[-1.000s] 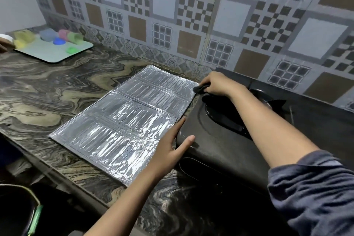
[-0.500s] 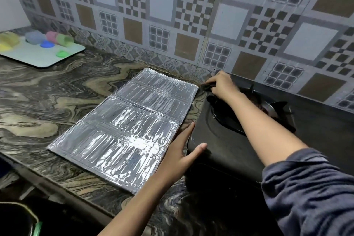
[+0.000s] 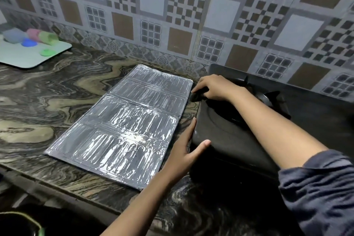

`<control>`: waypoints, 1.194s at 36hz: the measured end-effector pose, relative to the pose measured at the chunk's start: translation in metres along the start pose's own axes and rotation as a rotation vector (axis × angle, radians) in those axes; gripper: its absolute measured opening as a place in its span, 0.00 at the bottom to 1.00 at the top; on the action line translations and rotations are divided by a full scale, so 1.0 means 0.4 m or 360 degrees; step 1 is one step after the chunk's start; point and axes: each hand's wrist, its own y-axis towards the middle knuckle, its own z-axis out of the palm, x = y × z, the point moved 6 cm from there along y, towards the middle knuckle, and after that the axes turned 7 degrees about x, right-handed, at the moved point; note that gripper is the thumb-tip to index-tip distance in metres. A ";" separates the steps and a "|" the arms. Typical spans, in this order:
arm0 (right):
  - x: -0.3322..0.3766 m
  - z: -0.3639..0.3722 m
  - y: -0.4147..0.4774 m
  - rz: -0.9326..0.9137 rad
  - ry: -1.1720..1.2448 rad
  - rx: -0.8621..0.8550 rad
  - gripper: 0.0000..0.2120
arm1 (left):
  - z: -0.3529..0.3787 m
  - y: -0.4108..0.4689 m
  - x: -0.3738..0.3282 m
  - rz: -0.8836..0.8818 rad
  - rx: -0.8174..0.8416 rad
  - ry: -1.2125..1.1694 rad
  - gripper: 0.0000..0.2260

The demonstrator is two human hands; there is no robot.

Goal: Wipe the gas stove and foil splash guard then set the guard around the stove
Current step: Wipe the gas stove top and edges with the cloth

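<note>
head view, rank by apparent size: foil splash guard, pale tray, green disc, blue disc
1. foil splash guard
2. pale tray, farther off and cut by the frame edge
3. green disc and blue disc on the tray: about alike, not ranked

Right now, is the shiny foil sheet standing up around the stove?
No, the foil sheet lies flat on the counter beside the stove, not standing around it.

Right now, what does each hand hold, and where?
Right hand grips a dark wad, perhaps cloth, one end showing, at the stove's rear-left corner. Left hand holds nothing; flat against the front-left corner.
</note>
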 end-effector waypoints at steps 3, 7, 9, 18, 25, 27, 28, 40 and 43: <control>0.032 0.003 -0.010 -0.0035 -0.0148 -0.0024 0.23 | 0.000 -0.005 0.004 -0.0007 -0.0006 -0.0006 0.28; 0.070 0.014 -0.019 -0.0046 -0.0339 -0.0059 0.23 | 0.003 -0.010 0.007 0.0004 -0.0009 0.0001 0.27; 0.087 0.018 -0.028 -0.0042 -0.0360 -0.0096 0.22 | 0.003 -0.014 0.006 0.0010 -0.0014 -0.0018 0.27; 0.089 0.047 -0.095 0.0165 -0.0100 -0.0269 0.19 | 0.003 -0.025 -0.002 -0.0002 -0.0013 0.0039 0.27; 0.089 0.089 -0.193 0.0250 0.0274 -0.0506 0.18 | 0.003 -0.028 -0.003 -0.0004 0.0024 0.0070 0.26; 0.090 0.104 -0.225 0.0277 0.0343 -0.0567 0.17 | 0.002 -0.028 0.000 -0.0018 0.0028 0.0068 0.26; 0.088 0.112 -0.240 0.0288 0.0391 -0.0592 0.17 | 0.003 -0.028 0.002 -0.0024 0.0032 0.0067 0.26; 0.029 0.207 -0.418 0.0375 0.0566 -0.0725 0.17 | 0.018 -0.019 -0.034 0.0061 -0.0093 0.0119 0.24; -0.003 0.214 -0.470 0.0422 0.0519 -0.0747 0.17 | 0.024 -0.002 -0.047 0.0037 -0.0208 0.0260 0.21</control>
